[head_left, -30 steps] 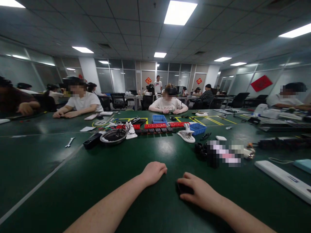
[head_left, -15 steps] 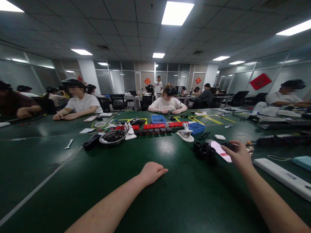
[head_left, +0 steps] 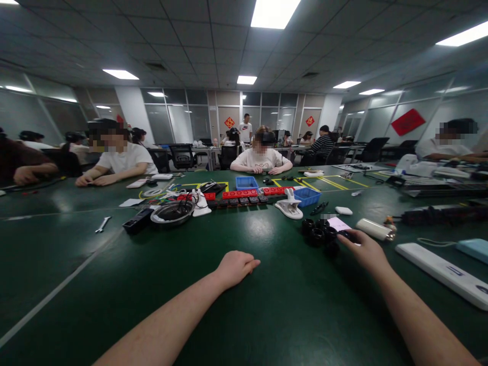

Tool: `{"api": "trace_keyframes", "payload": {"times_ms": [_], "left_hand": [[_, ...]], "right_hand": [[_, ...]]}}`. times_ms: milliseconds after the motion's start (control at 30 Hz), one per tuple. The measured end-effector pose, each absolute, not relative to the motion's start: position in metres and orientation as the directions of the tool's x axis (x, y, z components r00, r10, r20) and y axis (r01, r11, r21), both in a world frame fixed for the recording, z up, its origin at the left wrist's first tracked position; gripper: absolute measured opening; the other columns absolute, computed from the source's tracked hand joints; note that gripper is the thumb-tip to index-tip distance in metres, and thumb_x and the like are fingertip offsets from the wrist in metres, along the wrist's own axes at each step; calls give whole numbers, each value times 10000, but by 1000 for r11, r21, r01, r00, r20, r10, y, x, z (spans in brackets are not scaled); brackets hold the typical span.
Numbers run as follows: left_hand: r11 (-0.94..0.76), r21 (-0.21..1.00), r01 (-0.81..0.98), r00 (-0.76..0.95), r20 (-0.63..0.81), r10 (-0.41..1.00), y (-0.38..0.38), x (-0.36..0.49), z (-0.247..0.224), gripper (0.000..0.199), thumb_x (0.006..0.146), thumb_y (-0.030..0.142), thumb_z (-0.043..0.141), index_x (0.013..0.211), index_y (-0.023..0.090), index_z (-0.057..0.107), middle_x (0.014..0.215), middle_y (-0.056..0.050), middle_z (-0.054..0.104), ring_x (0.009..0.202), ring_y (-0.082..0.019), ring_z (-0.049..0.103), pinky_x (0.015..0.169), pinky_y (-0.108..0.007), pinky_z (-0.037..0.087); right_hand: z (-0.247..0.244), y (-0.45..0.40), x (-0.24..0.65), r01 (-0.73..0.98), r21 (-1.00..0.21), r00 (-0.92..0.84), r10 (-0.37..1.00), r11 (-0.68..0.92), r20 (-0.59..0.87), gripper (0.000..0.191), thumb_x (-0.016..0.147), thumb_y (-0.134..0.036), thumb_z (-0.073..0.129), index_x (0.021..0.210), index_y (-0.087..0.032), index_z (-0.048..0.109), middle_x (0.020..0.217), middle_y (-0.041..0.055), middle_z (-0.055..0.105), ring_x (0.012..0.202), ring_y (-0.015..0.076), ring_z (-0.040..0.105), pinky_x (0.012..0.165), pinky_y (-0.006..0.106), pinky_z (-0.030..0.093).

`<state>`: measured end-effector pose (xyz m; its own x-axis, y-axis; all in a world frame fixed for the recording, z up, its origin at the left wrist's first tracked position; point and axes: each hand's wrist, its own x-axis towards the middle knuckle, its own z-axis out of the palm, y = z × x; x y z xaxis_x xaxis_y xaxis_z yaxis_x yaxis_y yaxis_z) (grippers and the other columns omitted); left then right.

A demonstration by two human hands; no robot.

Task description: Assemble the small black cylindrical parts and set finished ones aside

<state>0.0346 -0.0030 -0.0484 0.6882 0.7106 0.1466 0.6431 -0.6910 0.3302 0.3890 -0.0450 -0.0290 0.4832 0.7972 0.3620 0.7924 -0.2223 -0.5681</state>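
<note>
One black object [head_left: 346, 235] within the right grip [head_left: 366, 250]

Bright ceiling panels [head_left: 275, 11] leave glare on the dim green table [head_left: 263, 231].

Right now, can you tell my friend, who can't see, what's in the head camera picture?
A person's right hand holds a small dark object beside black round things and a pink card on a green table, while the left hand rests on it. Farther back are red strips and blue trays, with someone seated across.
</note>
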Motion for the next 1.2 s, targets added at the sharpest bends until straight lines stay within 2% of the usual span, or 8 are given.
{"api": "trace_keyframes", "payload": {"times_ms": [200, 433, 567, 700, 833, 967, 1133, 1200], "left_hand": [[-699, 311, 644, 695, 143, 705, -3, 35, -48, 485, 846, 447, 253, 595, 175, 567, 586, 22, 570, 597, -109, 522, 557, -205, 301], [-702, 314, 639, 698, 146, 701, -5, 35, -48, 458, 840, 441, 278, 606, 176, 569, 597, 26, 575, 598, -101, 524, 549, -200, 306], [-692, 318, 648, 690, 140, 710, -6, 35, -46, 467, 837, 448, 275, 603, 174, 572, 596, 22, 574, 598, -103, 523, 558, -202, 312], [-691, 335, 640, 690, 145, 709, -6, 34, -46, 461, 833, 454, 281, 610, 175, 573, 604, 19, 577, 604, -105, 524, 560, -200, 318], [-697, 333, 635, 694, 150, 704, -6, 34, -47, 452, 832, 452, 289, 613, 178, 573, 598, 22, 576, 591, -103, 522, 541, -199, 311], [-689, 310, 655, 687, 136, 714, -5, 34, -46, 450, 831, 450, 294, 618, 179, 583, 600, 17, 575, 602, -110, 523, 534, -204, 305], [-686, 329, 649, 691, 122, 713, -6, 34, -43, 450, 832, 453, 289, 624, 177, 578, 600, 18, 574, 587, -106, 517, 534, -194, 321], [-695, 321, 643, 696, 131, 706, -5, 34, -44, 450, 832, 453, 287, 624, 178, 575, 593, 18, 571, 575, -105, 512, 530, -195, 322]], "right_hand": [[-31, -47, 388, 834, -521, 395, 855, -181, 335, 472, 597, -489, 517, 961, -189, 537, 856, 70, 580, 748, 228, 538, 622, 316, 415], [-37, -45, 382, 897, -400, 305, 918, -188, 252, 377, 591, -470, 542, 847, -192, 534, 889, 73, 595, 810, 247, 546, 642, 313, 418], [-38, -47, 379, 910, -358, 310, 914, -207, 260, 440, 572, -486, 560, 896, -193, 507, 912, 80, 591, 811, 250, 553, 619, 311, 417], [-27, -52, 375, 900, -325, 403, 841, -291, 362, 556, 568, -587, 519, 938, -173, 485, 873, 88, 593, 764, 257, 553, 567, 318, 401], [-13, -43, 369, 932, -296, 335, 814, -211, 475, 453, 676, -544, 433, 905, -161, 516, 839, 80, 596, 741, 223, 548, 591, 302, 403], [-1, -4, 361, 985, -162, 118, 907, -56, 405, 356, 694, -434, 467, 909, -170, 569, 876, 70, 610, 816, 220, 539, 691, 301, 407], [7, 53, 353, 998, -32, 55, 971, -49, 233, 361, 687, -393, 496, 987, -211, 581, 963, 65, 606, 932, 250, 504, 759, 330, 389], [7, 67, 353, 999, -19, 44, 986, -41, 163, 340, 632, -386, 562, 931, -234, 615, 923, 59, 622, 909, 257, 519, 730, 326, 399]]}}
